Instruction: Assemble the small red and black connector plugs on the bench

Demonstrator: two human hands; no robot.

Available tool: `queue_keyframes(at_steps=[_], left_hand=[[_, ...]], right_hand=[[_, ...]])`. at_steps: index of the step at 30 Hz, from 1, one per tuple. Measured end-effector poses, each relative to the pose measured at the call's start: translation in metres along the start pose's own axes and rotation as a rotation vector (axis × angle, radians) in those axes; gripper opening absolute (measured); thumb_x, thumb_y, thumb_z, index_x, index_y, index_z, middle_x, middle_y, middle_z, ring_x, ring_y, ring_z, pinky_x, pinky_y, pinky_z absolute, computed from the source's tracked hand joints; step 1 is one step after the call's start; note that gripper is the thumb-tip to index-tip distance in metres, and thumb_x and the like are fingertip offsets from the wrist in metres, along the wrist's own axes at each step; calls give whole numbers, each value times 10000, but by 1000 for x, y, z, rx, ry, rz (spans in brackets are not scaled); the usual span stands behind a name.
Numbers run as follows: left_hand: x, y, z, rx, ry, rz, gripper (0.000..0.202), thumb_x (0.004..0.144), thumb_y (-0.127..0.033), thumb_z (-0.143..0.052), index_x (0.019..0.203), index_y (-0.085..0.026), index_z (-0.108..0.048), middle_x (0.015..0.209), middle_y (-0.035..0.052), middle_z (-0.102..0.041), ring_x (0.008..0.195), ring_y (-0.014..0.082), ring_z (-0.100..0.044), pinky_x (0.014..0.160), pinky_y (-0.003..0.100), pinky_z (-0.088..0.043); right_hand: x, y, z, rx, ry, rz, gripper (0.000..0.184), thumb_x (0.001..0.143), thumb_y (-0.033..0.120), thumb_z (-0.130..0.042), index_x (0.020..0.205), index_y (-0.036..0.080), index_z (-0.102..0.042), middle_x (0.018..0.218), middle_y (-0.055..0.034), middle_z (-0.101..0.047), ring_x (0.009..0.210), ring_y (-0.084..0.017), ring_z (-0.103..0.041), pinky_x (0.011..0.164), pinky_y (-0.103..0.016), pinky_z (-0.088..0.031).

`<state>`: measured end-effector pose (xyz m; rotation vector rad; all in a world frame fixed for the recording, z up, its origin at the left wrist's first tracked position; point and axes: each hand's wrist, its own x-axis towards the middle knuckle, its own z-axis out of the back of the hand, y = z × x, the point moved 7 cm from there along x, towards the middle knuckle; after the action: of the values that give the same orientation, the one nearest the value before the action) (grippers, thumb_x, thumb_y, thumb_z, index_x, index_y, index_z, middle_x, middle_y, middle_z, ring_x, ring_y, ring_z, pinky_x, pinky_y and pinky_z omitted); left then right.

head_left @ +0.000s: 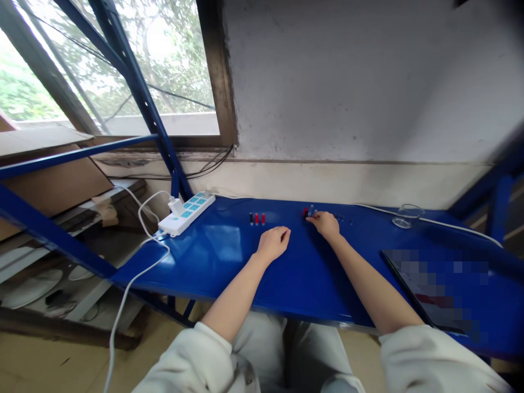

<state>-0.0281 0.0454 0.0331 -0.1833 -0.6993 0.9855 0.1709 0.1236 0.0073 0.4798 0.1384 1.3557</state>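
- Okay, I'm looking down on the blue desk (213, 262): both arms are stretched out over it, and the small pieces sit along its far side.
- My left hand (273, 243) rests on the desk, curled into a loose fist. I see nothing in it, though the palm is hidden from me.
- Just beyond its knuckles stands a row of three small pegs (256, 219), one black and two red, upright and close together. The hand is near them but not touching.
- My right hand (326, 224) lies further out, its fingertips at a small cluster of pegs (307, 212), red, dark and a pale one. Whether the fingers pinch one or only touch them, I cannot tell; it is too small to see.
- As I judge it, the work in hand is sorting or setting up these pegs, with the right hand at the picking point.
- Any lift from here calls for a fine fingertip pinch on one peg, kept upright, without knocking its neighbours.
- Off to the sides are a white power strip (187, 214) at the left and a clear glass dish (406, 217) at the right, both well apart from the hands.
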Motion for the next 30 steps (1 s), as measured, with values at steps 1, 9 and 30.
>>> queue_keyframes(at_steps=[1,9,30], left_hand=[[0,1,0,21,2,15,316,874,-326,-333,969,-210,-611,881,48,-654,772,192,-610,645,272,-448],[1,25,7,210,-20,269,563,859,-290,-355,1384,-214,-168,831,96,-630,769,227,-609,616,298,-455],[11,49,-1,-519,-173,287,179,851,-170,-371,977,-153,-497,769,47,-631,607,112,-575,629,246,-457]], right_hand=[[0,-1,-1,-6,7,-2,270,729,454,-555,724,204,-655,722,-48,-658,729,-198,-604,546,-256,-361],[-6,-1,0,-27,55,-82,280,724,444,-560,847,215,-666,824,-64,-668,808,-215,-613,607,-269,-406],[-73,55,16,536,-44,172,332,792,481,-411,783,191,-571,704,-53,-630,658,-174,-578,599,-261,-406]])
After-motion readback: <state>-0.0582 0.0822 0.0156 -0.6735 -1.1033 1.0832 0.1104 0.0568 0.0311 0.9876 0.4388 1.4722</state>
